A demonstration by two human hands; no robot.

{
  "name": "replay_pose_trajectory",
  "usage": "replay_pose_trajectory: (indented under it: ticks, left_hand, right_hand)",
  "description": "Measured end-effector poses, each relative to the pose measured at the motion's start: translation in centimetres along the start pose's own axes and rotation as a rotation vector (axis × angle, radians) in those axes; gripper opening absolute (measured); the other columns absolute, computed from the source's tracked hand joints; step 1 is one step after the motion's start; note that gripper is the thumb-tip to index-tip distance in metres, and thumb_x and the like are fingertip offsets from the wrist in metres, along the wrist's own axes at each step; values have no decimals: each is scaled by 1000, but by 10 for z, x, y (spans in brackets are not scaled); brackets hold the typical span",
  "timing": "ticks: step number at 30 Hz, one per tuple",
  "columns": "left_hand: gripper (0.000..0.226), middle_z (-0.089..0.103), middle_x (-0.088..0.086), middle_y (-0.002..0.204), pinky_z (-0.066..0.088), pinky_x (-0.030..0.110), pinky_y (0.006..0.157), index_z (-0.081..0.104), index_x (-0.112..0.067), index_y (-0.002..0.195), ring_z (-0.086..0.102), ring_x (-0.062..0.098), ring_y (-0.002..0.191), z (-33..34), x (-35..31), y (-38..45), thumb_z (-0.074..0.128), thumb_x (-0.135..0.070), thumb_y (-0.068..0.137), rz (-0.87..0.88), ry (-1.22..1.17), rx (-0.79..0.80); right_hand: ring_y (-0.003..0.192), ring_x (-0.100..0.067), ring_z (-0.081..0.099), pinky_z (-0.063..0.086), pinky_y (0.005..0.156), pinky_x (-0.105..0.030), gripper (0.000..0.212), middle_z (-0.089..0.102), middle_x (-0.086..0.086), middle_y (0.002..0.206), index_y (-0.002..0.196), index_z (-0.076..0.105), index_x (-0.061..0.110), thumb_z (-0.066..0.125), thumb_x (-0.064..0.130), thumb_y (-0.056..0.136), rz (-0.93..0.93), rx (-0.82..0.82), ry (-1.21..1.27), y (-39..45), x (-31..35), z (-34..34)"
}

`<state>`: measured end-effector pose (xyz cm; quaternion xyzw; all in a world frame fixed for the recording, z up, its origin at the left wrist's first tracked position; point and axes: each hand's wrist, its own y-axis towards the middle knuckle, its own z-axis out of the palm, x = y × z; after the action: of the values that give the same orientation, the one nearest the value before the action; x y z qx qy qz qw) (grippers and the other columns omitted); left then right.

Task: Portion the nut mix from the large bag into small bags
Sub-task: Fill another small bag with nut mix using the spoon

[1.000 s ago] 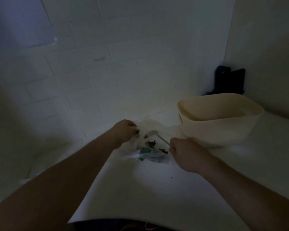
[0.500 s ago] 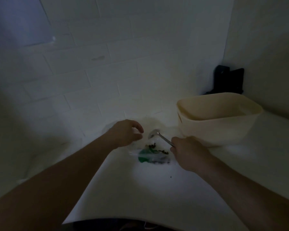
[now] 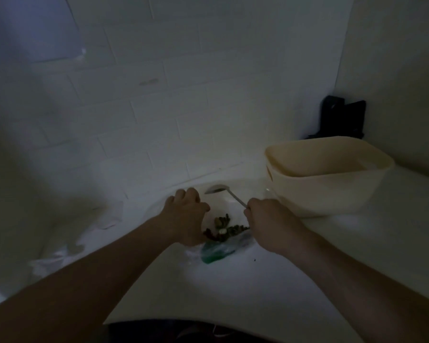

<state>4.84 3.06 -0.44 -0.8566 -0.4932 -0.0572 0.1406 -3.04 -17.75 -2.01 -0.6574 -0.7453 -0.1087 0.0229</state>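
Nearest, item one: white countertop [image 3: 233,293], dimly lit, serving as the work surface; one dark crumb [image 3: 254,260] lies on it by my right wrist, likely spilled mix.

Item two: clear plastic bag with a green patch [image 3: 221,248], lying flat between my hands, a small heap of dark nut mix [image 3: 223,229] inside. I cannot tell whether it is the large bag or a small one.

Item three: left hand [image 3: 186,216], fingers curled at the bag's far edge, seemingly pinching the plastic to keep the mouth open; the grip itself is hidden.

Item four: right hand [image 3: 268,221], clamped round the handle of a metal spoon [image 3: 217,189]; bowl raised just beyond the bag, apparently empty, poised for a scoop.

Item five: cream plastic tub [image 3: 332,194], right of the spoon, contents unseen.

Farthest: black object [image 3: 342,120] in the corner against the white tiled wall [image 3: 183,95].
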Motion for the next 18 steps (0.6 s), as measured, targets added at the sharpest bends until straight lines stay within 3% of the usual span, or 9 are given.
replay_pose_trajectory:
  ticks: [3,5,7,9,11,13,15,18]
  left_hand:
    - [89,35,8,146,33,49,113,46,-31,150,33,34,134,1,-4,-8,59,-85,80,-26,-57,-1]
    - [77,41,6,144,34,46,110,58,-31,142,36,32,134,-1,-3,-16,56,-82,84,-2,-86,-131]
    - [61,48,1,141,36,42,107,67,-36,133,39,28,130,-4,1,-22,54,-77,90,136,-121,-218]
    - [60,55,-8,134,37,40,102,67,-43,126,41,21,122,-9,7,-31,58,-83,83,311,-170,-122]
    - [66,58,-17,127,35,40,100,64,-44,125,38,15,118,-11,12,-36,67,-84,73,383,-107,50]
    - [47,62,-18,121,34,42,102,64,-42,123,43,14,118,-11,16,-36,69,-67,84,380,41,65]
    - [19,66,-12,105,39,40,97,64,-36,114,58,18,109,-16,24,-30,61,-41,96,373,81,-86]
    - [23,66,2,81,40,33,69,64,-26,104,65,29,76,-32,30,-17,62,-12,85,391,168,-356]
  right_hand:
    - [91,-25,62,36,66,-29,14,60,-6,101,101,56,12,44,7,104,14,18,-15,9,3,8]
    - [87,-24,59,33,58,-26,17,53,-3,87,89,46,15,45,8,103,14,80,-15,13,-1,15]
    - [76,-18,52,23,51,-21,31,34,3,75,75,33,20,44,8,101,6,140,-45,15,-8,27]
    - [73,-15,49,23,52,-24,24,26,4,74,79,41,17,43,7,100,16,160,-41,15,-15,35]
    - [92,-26,60,22,55,-26,17,30,2,77,99,56,9,40,7,101,64,151,1,11,-18,35]
    - [95,-29,59,24,59,-28,24,48,-6,94,110,60,7,37,7,103,41,128,-2,7,-16,29]
    - [74,-22,47,23,55,-27,23,54,-10,107,111,59,9,36,11,106,35,133,-24,7,-12,22]
    - [61,-13,35,30,55,-22,16,47,-3,81,96,52,15,41,20,108,54,116,-91,10,-10,11]
